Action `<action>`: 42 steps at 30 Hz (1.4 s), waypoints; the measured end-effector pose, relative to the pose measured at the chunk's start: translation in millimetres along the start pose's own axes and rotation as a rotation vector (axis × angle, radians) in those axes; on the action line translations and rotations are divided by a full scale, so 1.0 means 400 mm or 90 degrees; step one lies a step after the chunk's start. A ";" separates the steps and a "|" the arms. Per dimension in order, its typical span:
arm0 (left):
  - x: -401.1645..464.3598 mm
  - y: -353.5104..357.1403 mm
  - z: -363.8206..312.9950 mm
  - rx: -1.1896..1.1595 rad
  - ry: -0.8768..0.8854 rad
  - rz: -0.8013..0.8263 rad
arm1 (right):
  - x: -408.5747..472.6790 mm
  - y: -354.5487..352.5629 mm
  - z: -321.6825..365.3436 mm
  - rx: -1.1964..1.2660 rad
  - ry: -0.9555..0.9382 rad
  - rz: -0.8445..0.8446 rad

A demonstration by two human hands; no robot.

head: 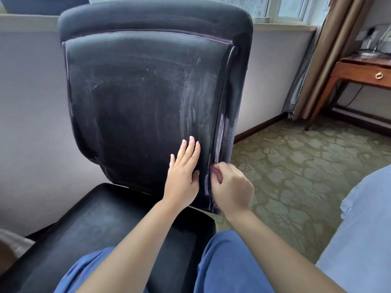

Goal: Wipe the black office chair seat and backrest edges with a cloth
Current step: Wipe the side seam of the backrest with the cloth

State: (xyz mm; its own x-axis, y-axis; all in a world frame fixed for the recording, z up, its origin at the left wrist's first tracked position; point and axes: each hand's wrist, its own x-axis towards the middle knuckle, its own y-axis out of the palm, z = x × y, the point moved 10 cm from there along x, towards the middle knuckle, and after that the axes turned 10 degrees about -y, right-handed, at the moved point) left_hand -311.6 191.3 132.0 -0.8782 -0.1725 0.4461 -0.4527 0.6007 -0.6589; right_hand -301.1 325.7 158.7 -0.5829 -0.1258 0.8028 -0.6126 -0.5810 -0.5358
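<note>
At backrest's (137, 98) lower right edge: right hand (231, 187) curled, pinching purplish cloth (218, 175) against the seam. Left hand (183, 176) flat, fingers straight, pressing backrest. Seat (105, 218) below.

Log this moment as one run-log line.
step: wiping backrest right edge | left hand: flat on backrest | right hand: grips cloth at seam | seat: untouched
</note>
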 end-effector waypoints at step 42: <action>-0.028 -0.048 -0.013 0.074 0.063 -0.097 | 0.104 -0.030 0.053 0.006 -0.125 -0.063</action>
State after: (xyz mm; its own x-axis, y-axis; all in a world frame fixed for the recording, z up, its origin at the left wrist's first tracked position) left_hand -292.3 185.9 142.9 -0.7815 -0.1735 0.5992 -0.5987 0.4783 -0.6424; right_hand -307.0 310.5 204.1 -0.4045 -0.2222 0.8871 -0.6557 -0.6057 -0.4508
